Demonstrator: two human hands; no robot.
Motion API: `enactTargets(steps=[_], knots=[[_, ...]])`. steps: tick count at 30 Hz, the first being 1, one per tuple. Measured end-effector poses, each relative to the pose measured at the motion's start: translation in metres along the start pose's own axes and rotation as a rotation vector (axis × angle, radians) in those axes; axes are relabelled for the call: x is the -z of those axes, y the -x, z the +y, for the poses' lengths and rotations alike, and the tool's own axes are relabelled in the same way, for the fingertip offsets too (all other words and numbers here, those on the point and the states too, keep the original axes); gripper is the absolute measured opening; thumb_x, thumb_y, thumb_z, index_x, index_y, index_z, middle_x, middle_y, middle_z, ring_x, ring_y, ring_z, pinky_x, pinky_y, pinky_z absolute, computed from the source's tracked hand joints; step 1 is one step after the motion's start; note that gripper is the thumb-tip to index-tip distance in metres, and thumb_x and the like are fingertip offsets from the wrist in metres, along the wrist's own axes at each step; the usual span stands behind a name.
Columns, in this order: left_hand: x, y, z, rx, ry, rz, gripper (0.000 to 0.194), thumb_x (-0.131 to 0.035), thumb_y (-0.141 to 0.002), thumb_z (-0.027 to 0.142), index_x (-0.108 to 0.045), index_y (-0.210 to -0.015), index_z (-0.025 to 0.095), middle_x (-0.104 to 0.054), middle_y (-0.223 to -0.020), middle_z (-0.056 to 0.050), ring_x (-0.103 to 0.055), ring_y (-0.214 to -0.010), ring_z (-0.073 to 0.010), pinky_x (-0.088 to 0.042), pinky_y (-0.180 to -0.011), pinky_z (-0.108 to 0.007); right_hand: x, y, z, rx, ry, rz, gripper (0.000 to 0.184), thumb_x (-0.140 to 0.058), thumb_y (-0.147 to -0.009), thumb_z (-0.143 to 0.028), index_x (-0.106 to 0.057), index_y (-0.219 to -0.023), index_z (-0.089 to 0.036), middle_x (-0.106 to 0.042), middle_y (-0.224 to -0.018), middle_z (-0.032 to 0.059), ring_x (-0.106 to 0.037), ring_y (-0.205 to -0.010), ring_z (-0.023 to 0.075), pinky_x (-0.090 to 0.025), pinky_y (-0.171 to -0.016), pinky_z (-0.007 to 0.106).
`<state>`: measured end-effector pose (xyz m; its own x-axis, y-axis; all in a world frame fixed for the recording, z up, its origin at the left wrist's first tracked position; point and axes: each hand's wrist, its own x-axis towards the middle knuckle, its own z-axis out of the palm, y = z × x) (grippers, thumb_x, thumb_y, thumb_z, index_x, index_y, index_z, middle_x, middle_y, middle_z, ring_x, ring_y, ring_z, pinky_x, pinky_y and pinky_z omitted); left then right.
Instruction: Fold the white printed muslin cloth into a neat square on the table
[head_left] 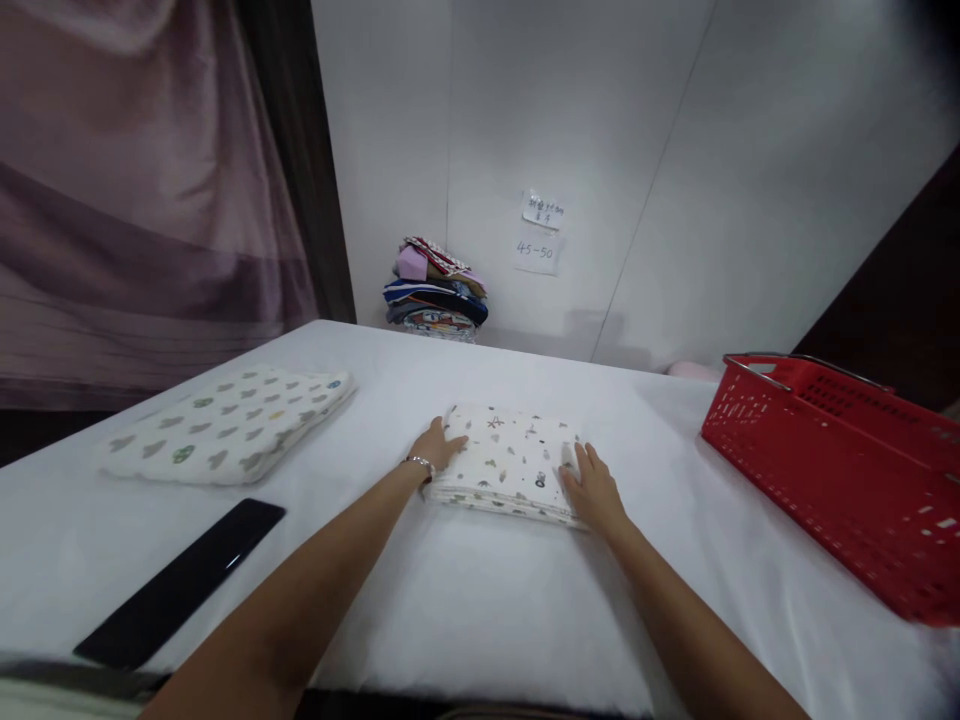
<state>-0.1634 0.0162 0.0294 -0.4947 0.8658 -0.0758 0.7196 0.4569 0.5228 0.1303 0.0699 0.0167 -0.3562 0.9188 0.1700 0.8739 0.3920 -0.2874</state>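
Note:
A folded white cloth (510, 455) with small scattered prints lies in the middle of the white-covered table, its layers showing along the near edge. At its left edge rests my left hand (439, 447), thumb apart from the fingers and lying on top of the cloth; a beaded bracelet is on that wrist. My right hand (596, 490) touches the opposite edge, fingers stretched out and thumb over the cloth's corner. Both hands look open against the cloth, though some fingertips are hidden at its sides. The cloth lies flat on the table.
Another folded cloth (229, 425), with grey cloud-like prints, lies at the left. Nearer is a long black flat object (184, 580). A red plastic basket (832, 480) with metal handles stands at the right. A stack of folded fabrics (435, 290) sits by the wall beneath paper notes (538, 232).

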Motion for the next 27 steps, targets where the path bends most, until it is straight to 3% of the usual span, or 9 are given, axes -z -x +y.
enactTargets(steps=[4,7,13,17,21,24,27], knots=[[0.003,0.024,-0.007,0.009,-0.003,-0.081,0.077,-0.052,-0.073,0.053,-0.022,-0.133,0.014,-0.050,-0.124,-0.016,-0.053,-0.106,-0.0272,-0.041,-0.082,-0.033,0.003,0.017,-0.017,0.338,0.061,-0.043,0.056,-0.026,-0.088,-0.049,-0.026,-0.137,-0.022,-0.019,-0.145,0.0053,-0.013,-0.133,0.0232,-0.013,-0.105,0.041],[-0.003,0.041,-0.015,-0.081,-0.047,0.000,0.069,-0.049,-0.076,0.050,-0.025,-0.132,0.017,-0.046,-0.128,-0.013,-0.049,-0.110,-0.0262,-0.040,-0.084,-0.032,-0.003,0.030,-0.027,0.499,0.098,-0.178,0.059,-0.025,-0.087,-0.054,-0.025,-0.138,-0.023,-0.021,-0.145,0.0049,-0.013,-0.133,0.0224,-0.009,-0.106,0.042],[-0.005,0.056,-0.015,-0.141,-0.067,0.115,0.059,-0.045,-0.080,0.048,-0.031,-0.130,0.018,-0.043,-0.129,-0.010,-0.046,-0.112,-0.0241,-0.040,-0.086,-0.031,-0.008,0.034,-0.026,0.493,0.110,-0.233,0.063,-0.025,-0.086,-0.057,-0.024,-0.138,-0.022,-0.018,-0.145,0.0060,-0.011,-0.133,0.0226,-0.007,-0.106,0.043],[0.002,0.071,-0.007,-0.384,-0.068,0.245,0.043,-0.044,-0.084,0.041,-0.045,-0.122,0.021,-0.043,-0.128,-0.007,-0.039,-0.117,-0.0213,-0.034,-0.095,-0.032,-0.004,0.035,-0.027,0.513,0.048,-0.211,0.057,-0.026,-0.088,-0.050,-0.025,-0.138,-0.024,-0.020,-0.145,0.0039,-0.013,-0.133,0.0209,-0.010,-0.106,0.044],[0.002,0.088,-0.001,-0.693,-0.087,0.113,0.028,-0.045,-0.084,0.039,-0.059,-0.105,0.026,-0.052,-0.117,-0.003,-0.044,-0.110,-0.0199,-0.033,-0.093,-0.035,-0.004,0.034,-0.036,0.567,-0.075,-0.102,0.042,-0.029,-0.090,-0.039,-0.047,-0.126,-0.024,-0.046,-0.131,0.0047,-0.033,-0.123,0.0204,-0.024,-0.102,0.039],[-0.001,0.090,-0.001,-0.756,-0.124,0.025,0.026,-0.041,-0.087,0.035,-0.063,-0.097,0.026,-0.058,-0.103,-0.003,-0.048,-0.099,-0.0180,-0.035,-0.088,-0.033,-0.006,0.031,-0.044,0.575,-0.145,-0.068,0.038,-0.031,-0.090,-0.036,-0.058,-0.114,-0.022,-0.057,-0.114,0.0069,-0.047,-0.107,0.0209,-0.035,-0.093,0.036],[-0.003,0.086,-0.004,-0.771,-0.171,-0.012,0.029,-0.038,-0.089,0.033,-0.063,-0.098,0.024,-0.059,-0.097,-0.004,-0.049,-0.094,-0.0182,-0.036,-0.085,-0.032,-0.006,0.028,-0.049,0.588,-0.139,-0.079,0.037,-0.033,-0.089,-0.035,-0.060,-0.110,-0.022,-0.058,-0.109,0.0078,-0.049,-0.099,0.0217,-0.038,-0.087,0.036]])
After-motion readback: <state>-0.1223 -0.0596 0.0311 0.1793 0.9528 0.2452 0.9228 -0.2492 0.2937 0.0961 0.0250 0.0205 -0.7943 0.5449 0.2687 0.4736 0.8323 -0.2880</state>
